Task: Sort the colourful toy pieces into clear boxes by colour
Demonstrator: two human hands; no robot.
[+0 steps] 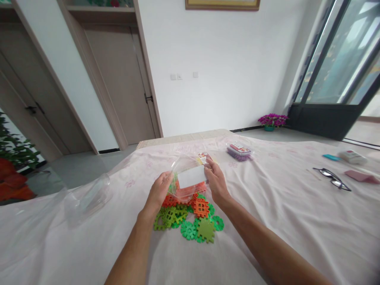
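Between my two hands is a clear plastic box (185,193), tilted over a pile of toy pieces. My left hand (160,190) grips its left side, fingers closed around the edge. On the other side my right hand (215,178) is closed on the box's right edge, near a printed label (204,157). A white panel (192,177) shows through the plastic. Just below lie flat interlocking pieces: an orange square piece (201,207), an olive square piece (206,230) and a green notched disc (188,230). Some pieces are hidden behind the box and left hand.
A packed box of purple pieces (239,151) stands farther back on the pale cloth (267,221). Clear plastic packaging (92,196) lies at the left. Eyeglasses (332,179), a pink cloth (360,176), a tissue pack (352,156) and a blue item (331,157) are at the right.
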